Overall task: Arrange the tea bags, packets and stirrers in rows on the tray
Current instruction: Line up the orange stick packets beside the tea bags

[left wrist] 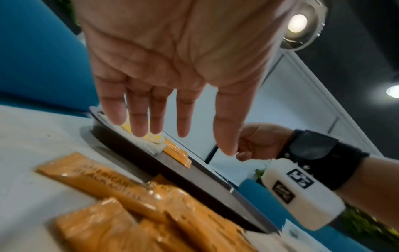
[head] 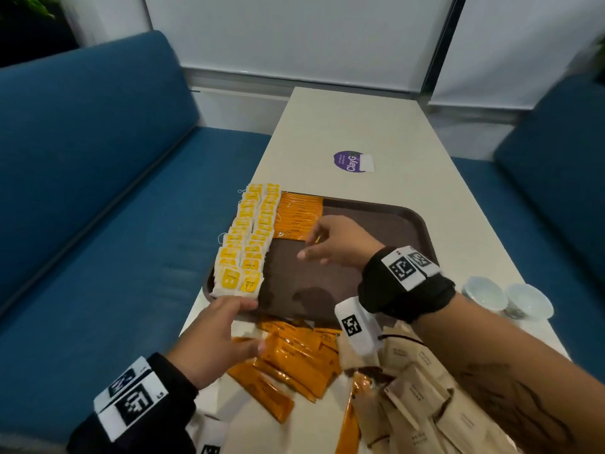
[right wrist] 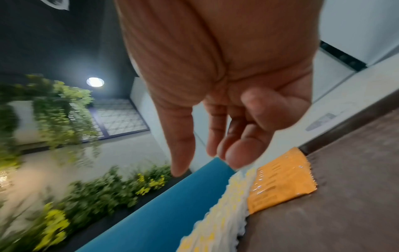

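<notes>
At the bottom of the head view we have the loose orange coffee packets (head: 288, 362) heaped on the table (head: 343, 126), with brown paper packets (head: 419, 398) piled to the lower right; our left hand (head: 212, 335) hovers over the orange heap, fingers straight and spread, holding nothing, which the left wrist view confirms. Above it, mid-frame, lies the brown tray (head: 422, 224), where two columns of yellow tea bags (head: 245, 244) run up its left side and a short row of orange packets (head: 298, 217) is begun at the upper left. Our right hand (head: 334, 244) hangs over that row's lower edge with fingers loosely curled; the wrist view shows it empty. We judge the step in hand to be extending the orange row down the tray: we should lift one packet flat from the heap, pass it across, and lay it overlapping the last one, its edge square against the tea bags, without nudging those columns. Two white cups (head: 507, 296) sit at the right edge. We can make out no stirrers; they may lie under the piles or out of frame, and motion blur smears the packet print
</notes>
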### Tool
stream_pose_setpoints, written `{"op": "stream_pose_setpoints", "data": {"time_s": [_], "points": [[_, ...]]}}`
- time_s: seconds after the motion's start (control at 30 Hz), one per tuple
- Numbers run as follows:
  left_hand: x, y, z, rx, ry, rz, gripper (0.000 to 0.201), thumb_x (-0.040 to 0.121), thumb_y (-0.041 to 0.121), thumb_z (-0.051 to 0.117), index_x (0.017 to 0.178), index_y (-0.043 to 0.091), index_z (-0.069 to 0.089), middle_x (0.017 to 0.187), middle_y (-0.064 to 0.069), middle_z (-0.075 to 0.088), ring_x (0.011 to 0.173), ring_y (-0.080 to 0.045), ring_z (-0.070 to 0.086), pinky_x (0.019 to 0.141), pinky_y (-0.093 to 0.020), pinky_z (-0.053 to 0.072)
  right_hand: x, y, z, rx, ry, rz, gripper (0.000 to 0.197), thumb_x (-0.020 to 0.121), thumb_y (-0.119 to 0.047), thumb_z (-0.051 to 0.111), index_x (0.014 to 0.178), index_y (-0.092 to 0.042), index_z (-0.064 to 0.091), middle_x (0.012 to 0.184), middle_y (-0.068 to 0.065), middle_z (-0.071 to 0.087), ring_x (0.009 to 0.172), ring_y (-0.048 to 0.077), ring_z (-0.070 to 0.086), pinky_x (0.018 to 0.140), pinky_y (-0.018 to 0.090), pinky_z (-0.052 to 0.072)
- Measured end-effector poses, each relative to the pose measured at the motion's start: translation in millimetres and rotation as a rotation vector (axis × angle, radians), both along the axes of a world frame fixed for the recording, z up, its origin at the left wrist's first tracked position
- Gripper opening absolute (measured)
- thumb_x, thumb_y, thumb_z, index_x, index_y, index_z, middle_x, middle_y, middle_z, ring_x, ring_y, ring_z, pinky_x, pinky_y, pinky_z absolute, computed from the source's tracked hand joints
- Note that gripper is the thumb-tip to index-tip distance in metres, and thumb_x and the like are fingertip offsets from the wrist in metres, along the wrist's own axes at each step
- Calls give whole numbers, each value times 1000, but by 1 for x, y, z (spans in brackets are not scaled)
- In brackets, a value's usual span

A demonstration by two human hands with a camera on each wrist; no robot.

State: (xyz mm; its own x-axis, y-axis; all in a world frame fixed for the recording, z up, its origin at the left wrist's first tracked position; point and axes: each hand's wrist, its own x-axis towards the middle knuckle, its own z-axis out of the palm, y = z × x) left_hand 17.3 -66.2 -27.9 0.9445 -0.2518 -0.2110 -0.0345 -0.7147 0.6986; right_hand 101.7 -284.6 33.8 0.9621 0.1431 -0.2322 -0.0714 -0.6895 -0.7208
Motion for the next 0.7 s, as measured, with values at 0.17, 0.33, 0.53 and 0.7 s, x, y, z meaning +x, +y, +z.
{"op": "stream_pose_setpoints", "data": {"time_s": [0.17, 0.33, 0.53, 0.7], "points": [[-17, -4, -3, 286, -32, -216, 80, 68, 37, 78, 136, 31, 36, 135, 12, 38, 122, -7, 39, 99, -17, 35, -78, 21, -2, -365, 118, 252, 49, 73, -41, 78, 112, -18, 61, 106, -3, 62, 96, 14, 59, 83, 33, 53], [-27, -5, -13, 545, -35, -292, 80, 73, 33, 72, 140, 29, 28, 141, 6, 32, 126, -17, 36, 102, -29, 38, -111, 41, -26, -636, 203, 304, 54, 70, -47, 78, 105, -9, 63, 94, 4, 62, 87, 23, 60, 73, 33, 52], [-26, -11, -23, 629, -67, -309, 57, 81, 25, 62, 132, 24, 36, 131, 0, 40, 120, -23, 39, 97, -31, 40, -123, 59, -41, -686, 142, 276, 62, 68, -45, 80, 115, -12, 55, 115, 8, 51, 104, 24, 48, 88, 38, 50], [-25, -13, -27, 547, -82, -244, 55, 85, 14, 55, 134, 21, 33, 131, -4, 41, 121, -24, 44, 98, -33, 41, -131, 72, -47, -744, 85, 253, 78, 67, -46, 80, 127, -9, 45, 126, 10, 40, 120, 28, 38, 94, 41, 44]]}}
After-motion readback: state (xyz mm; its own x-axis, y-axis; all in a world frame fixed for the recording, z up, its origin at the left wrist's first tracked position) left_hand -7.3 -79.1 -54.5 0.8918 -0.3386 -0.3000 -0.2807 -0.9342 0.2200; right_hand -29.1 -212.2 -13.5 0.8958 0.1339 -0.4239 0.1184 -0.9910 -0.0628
